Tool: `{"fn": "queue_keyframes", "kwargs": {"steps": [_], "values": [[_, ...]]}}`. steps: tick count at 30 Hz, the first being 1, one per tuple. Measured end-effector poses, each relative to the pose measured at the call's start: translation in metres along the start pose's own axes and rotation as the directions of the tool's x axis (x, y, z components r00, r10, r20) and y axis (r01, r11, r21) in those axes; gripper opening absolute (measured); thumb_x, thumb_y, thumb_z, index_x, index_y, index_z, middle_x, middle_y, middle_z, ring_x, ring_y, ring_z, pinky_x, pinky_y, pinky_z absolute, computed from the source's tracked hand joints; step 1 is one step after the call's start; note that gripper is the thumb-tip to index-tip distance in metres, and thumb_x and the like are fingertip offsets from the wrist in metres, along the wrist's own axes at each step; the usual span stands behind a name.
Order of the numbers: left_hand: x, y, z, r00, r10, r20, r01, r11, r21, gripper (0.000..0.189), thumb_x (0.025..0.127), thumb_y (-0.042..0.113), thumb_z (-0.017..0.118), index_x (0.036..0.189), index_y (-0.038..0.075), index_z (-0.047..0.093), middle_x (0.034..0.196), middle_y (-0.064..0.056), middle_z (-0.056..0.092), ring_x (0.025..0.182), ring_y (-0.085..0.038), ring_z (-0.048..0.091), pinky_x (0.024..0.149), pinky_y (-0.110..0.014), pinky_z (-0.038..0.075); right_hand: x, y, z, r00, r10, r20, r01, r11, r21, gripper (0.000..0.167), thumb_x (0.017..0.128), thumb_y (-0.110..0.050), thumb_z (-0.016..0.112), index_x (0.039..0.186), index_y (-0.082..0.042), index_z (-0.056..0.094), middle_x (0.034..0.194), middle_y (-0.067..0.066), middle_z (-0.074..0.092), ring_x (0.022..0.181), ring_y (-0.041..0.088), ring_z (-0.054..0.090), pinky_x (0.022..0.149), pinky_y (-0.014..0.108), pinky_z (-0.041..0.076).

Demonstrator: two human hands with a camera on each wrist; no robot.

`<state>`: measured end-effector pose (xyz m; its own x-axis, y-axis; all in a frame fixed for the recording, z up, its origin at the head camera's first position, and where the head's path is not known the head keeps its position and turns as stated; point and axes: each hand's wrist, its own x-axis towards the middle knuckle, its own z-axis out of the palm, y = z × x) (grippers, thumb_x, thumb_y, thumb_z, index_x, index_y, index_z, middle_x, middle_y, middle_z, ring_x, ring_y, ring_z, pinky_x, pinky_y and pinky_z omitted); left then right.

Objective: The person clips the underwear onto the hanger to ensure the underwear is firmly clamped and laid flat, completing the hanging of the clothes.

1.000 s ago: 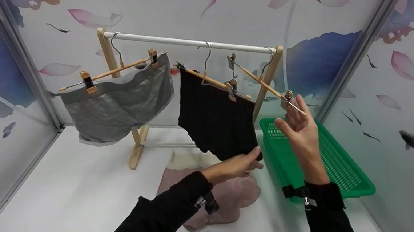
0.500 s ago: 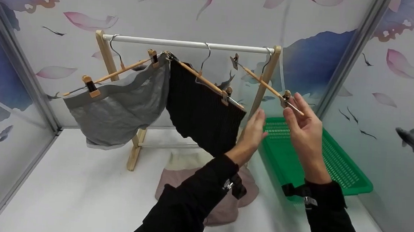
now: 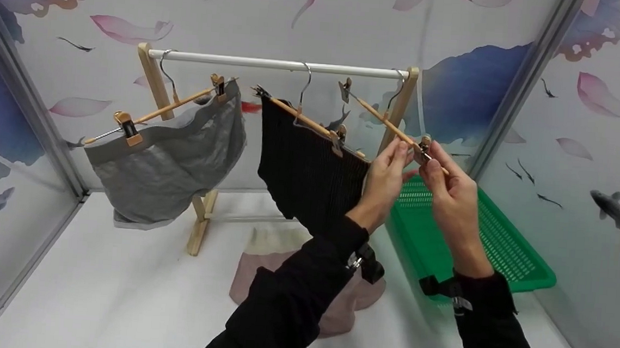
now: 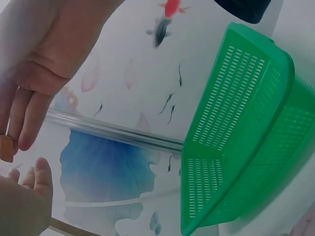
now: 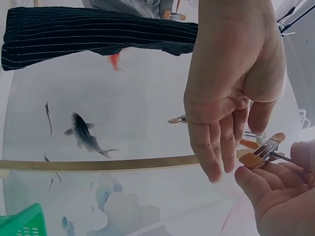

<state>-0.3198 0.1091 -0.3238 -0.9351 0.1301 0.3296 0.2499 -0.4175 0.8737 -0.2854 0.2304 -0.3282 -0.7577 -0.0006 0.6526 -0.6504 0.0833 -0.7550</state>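
On the right of the rack, a wooden clip hanger (image 3: 384,118) slants toward me. My right hand (image 3: 454,206) pinches its near end between thumb and fingers, by the metal clip (image 5: 262,151). My left hand (image 3: 383,184) has come up beside it, fingertips right at the bar; in the right wrist view its fingers (image 5: 212,147) look fairly straight. Black striped shorts (image 3: 310,168) hang from the middle hanger, just left of my left hand. Grey shorts (image 3: 163,169) hang clipped on the left hanger. A pink garment with a cream waistband (image 3: 278,241) lies below, partly hidden by my left sleeve.
The rack's white rail (image 3: 274,63) rests on wooden posts (image 3: 155,78). A green perforated basket (image 4: 231,128) stands right of the rack, under my right hand. Patterned panels (image 3: 589,161) with metal edges close in the back and sides of the white table (image 3: 51,287).
My left hand has left the lower edge of the black shorts and moved up and right to the right-hand hanger. The black shorts swung left, then back. My right hand's fingers have closed around the hanger's end.
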Motion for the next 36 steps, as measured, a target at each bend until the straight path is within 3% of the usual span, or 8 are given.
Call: {"fn": "queue_keyframes", "kwargs": {"steps": [4, 14, 23, 31, 36], "values": [[0.002, 0.003, 0.0, 1.0, 0.019, 0.008, -0.019, 0.999, 0.034, 0.049, 0.111, 0.03, 0.042, 0.155, 0.01, 0.04, 0.151, -0.01, 0.05, 0.135, -0.018, 0.052, 0.102, -0.035, 0.049, 0.001, -0.003, 0.001, 1.0, -0.023, -0.008, 0.023, 1.0, 0.017, 0.044, 0.108, -0.019, 0.048, 0.15, -0.006, 0.044, 0.147, 0.018, 0.053, 0.131, 0.023, 0.055, 0.103, 0.03, 0.044], [0.002, 0.013, 0.0, 0.991, 0.087, 0.099, -0.097, 0.989, 0.108, 0.049, 0.11, 0.028, 0.044, 0.157, 0.012, 0.037, 0.153, -0.007, 0.048, 0.135, -0.012, 0.05, 0.104, -0.03, 0.046, -0.001, -0.012, 0.006, 0.993, -0.101, -0.067, 0.103, 0.994, 0.028, 0.041, 0.108, -0.012, 0.046, 0.149, -0.007, 0.048, 0.149, 0.012, 0.052, 0.135, 0.027, 0.051, 0.105, 0.032, 0.043], [-0.002, 0.017, -0.006, 0.96, 0.166, 0.225, -0.2, 0.971, 0.135, 0.052, 0.111, 0.022, 0.043, 0.159, 0.007, 0.028, 0.163, -0.01, 0.031, 0.143, -0.007, 0.037, 0.108, -0.021, 0.038, -0.007, -0.016, 0.01, 0.98, -0.142, -0.141, 0.151, 0.987, 0.051, 0.04, 0.107, -0.007, 0.046, 0.148, -0.005, 0.05, 0.148, 0.015, 0.052, 0.134, 0.029, 0.053, 0.103, 0.032, 0.044], [-0.001, 0.015, -0.019, 0.936, 0.191, 0.295, -0.276, 0.919, 0.281, 0.052, 0.111, 0.025, 0.044, 0.158, 0.01, 0.031, 0.162, -0.007, 0.034, 0.143, -0.005, 0.035, 0.111, -0.023, 0.036, -0.016, -0.01, 0.015, 0.971, -0.155, -0.18, 0.177, 0.977, 0.115, 0.041, 0.107, -0.007, 0.046, 0.148, -0.004, 0.05, 0.148, 0.02, 0.051, 0.133, 0.03, 0.053, 0.102, 0.034, 0.045], [-0.004, 0.014, -0.028, 0.937, 0.179, 0.3, -0.279, 0.9, 0.336, 0.051, 0.11, 0.026, 0.045, 0.158, 0.013, 0.032, 0.159, -0.007, 0.039, 0.14, -0.006, 0.041, 0.11, -0.026, 0.038, -0.021, -0.004, 0.017, 0.969, -0.176, -0.175, 0.203, 0.968, 0.149, 0.041, 0.108, -0.007, 0.045, 0.148, -0.005, 0.049, 0.149, 0.02, 0.05, 0.133, 0.03, 0.053, 0.102, 0.036, 0.045]]}}
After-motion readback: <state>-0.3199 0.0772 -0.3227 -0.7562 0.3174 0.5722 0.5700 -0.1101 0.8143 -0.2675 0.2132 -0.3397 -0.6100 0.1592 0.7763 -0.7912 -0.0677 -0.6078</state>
